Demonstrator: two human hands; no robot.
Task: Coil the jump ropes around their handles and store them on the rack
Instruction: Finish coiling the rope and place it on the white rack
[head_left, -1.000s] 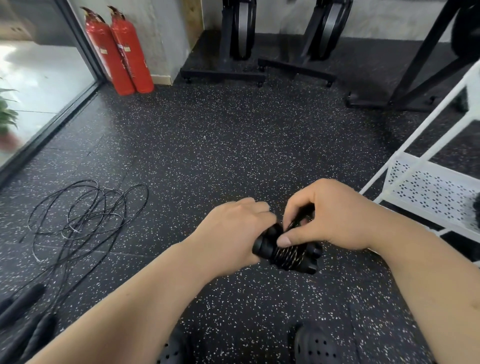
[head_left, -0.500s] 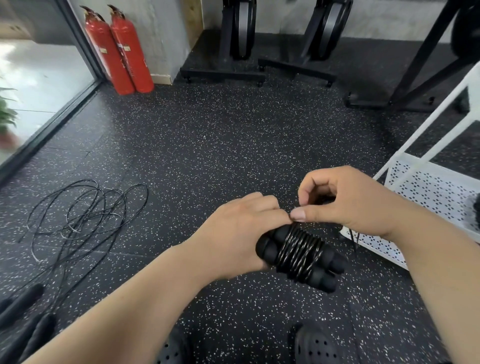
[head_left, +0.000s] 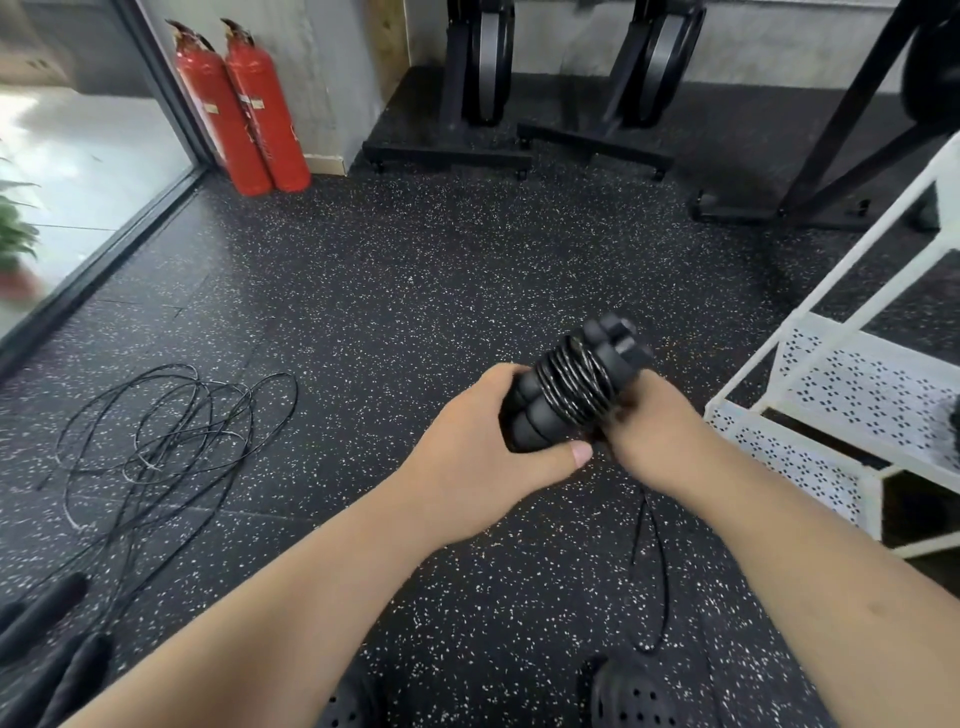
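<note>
**Handles wrapped, held mid-frame by both hands**

Your left hand (head_left: 483, 441) grasps the near end of the handles (head_left: 524, 415), fingers curled round them and the thumb across the underside. The two black handles lie side by side and tilt up and away toward the right, just right of frame centre, above the floor (head_left: 415, 291). The rope (head_left: 574, 387) sits in tight turns around their middle.

Your right hand (head_left: 654, 431) is pressed against the bundle's lower right side. Its fingers are hidden under the bundle, so what it grasps cannot be told. A slack loop (head_left: 649, 571) of rope hangs from below that hand toward the bottom of the frame.

The white rack (head_left: 831, 364) stands at the right edge, near the bundle but not touching it.

Loose ropes (head_left: 156, 441) lie tangled on the floor at the left, with more black grips (head_left: 47, 608) in the lower left corner. Two red extinguishers (head_left: 244, 104) stand at the upper left. Black shoes (head_left: 634, 696) show at the bottom edge.
</note>
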